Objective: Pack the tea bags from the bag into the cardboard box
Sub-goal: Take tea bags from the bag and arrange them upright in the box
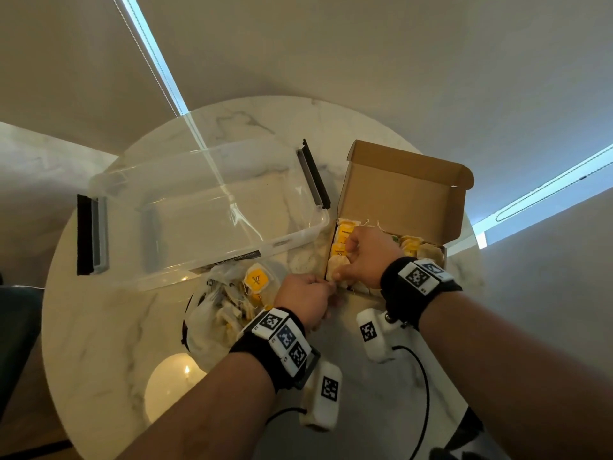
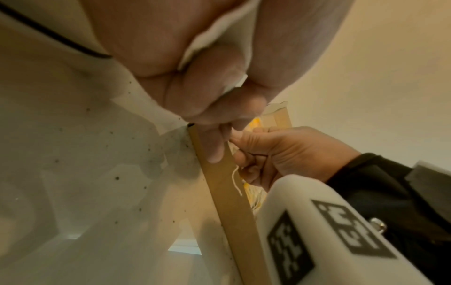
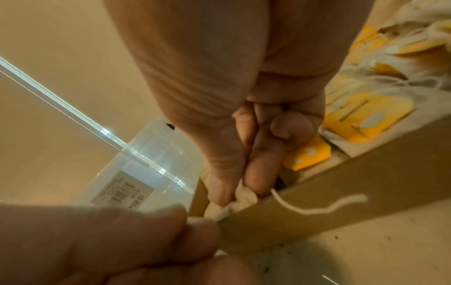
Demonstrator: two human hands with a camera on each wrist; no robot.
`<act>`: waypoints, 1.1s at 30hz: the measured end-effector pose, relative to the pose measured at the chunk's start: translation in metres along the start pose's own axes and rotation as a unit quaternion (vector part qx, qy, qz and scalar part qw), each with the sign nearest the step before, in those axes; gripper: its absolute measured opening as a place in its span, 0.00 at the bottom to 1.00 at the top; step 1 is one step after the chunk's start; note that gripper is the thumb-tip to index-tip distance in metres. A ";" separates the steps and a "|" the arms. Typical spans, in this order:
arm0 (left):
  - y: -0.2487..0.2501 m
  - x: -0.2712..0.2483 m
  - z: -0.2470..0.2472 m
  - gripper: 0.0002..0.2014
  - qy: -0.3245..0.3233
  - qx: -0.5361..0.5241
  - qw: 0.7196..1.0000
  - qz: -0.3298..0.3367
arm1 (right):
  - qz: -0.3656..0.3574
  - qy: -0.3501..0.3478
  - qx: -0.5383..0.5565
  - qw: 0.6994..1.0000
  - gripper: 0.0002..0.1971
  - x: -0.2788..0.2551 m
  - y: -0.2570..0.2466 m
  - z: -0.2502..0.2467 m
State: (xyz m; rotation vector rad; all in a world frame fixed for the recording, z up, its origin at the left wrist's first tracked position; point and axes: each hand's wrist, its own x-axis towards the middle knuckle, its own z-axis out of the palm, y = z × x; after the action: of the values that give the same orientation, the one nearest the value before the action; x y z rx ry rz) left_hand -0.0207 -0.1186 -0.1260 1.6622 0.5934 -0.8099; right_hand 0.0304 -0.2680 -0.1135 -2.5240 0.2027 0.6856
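Tea bag (image 1: 337, 267) at near left corner of cardboard box (image 1: 403, 190), pinched by right hand (image 1: 368, 257) between thumb and forefinger. Left hand (image 1: 303, 298) just beside, fingers curled on white paper. Inside box: more yellow-tagged bags. Left of it, plastic bag (image 1: 215, 307) with loose tea bags, near clear tub (image 1: 205, 210).

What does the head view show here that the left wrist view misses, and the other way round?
Only the head view: the plastic bag with tea bags still inside, the clear bin, a lit candle, and the box's raised lid.

Only the left wrist view: white tea-bag paper tucked in the left hand, and a loose string hanging over the wall of the cardboard box.

Both: the right hand reaching into the box at its near corner, the left hand meeting it there, and the marble table.
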 end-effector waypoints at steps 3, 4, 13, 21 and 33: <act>0.005 -0.003 -0.001 0.13 -0.020 -0.069 0.997 -0.015 | 0.003 0.037 0.004 0.999 0.24 -0.001 0.000 0.005; 0.007 -0.006 -0.001 0.14 -0.023 -0.106 0.994 -0.026 | 0.001 0.049 0.008 0.999 0.23 -0.002 0.000 0.006; 0.023 -0.017 -0.015 0.36 -0.192 -0.421 0.883 -0.081 | -0.289 0.046 0.108 0.950 0.12 -0.063 0.002 -0.014; 0.027 -0.022 -0.008 0.38 -0.230 -0.373 0.897 -0.056 | -0.231 0.065 0.115 0.964 0.05 -0.065 0.007 -0.007; 0.005 -0.033 0.001 0.02 -0.122 -0.172 0.976 0.052 | -0.097 -0.002 0.248 0.964 0.03 -0.062 0.027 -0.014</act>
State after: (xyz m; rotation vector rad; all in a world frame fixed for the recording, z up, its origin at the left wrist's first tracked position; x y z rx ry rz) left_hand -0.0380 -0.1195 -0.0976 1.2451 0.4421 -0.7725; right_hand -0.0240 -0.2976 -0.0832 -2.0285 0.1056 0.4877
